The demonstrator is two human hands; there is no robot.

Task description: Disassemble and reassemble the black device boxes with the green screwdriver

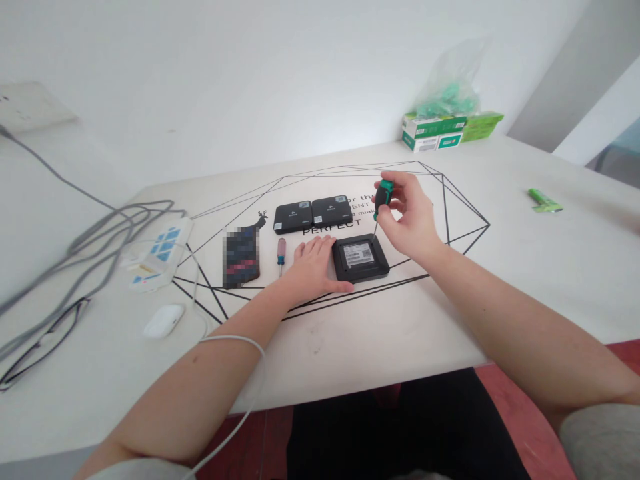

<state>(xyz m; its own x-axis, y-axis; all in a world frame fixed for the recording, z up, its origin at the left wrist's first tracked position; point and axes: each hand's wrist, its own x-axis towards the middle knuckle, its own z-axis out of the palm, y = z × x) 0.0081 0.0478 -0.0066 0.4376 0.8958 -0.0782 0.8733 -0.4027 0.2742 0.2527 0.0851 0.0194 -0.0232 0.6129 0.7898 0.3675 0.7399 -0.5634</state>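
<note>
A flat black box lies on the table with its labelled side up. My left hand rests flat against its left side, fingers stretched out and thumb along the front edge. In my right hand is a screwdriver with a green and black handle, gripped between fingers and thumb. Its thin shaft slants down to the box's far right corner; the exact contact of the tip is too small to make out. Left of my left hand lies a second screwdriver with a pinkish and blue handle.
Two more black boxes lie side by side behind. A pixelated dark item, white earbud case, power strip and glasses are leftward. Green-white boxes stand far right. A white cable crosses my left forearm.
</note>
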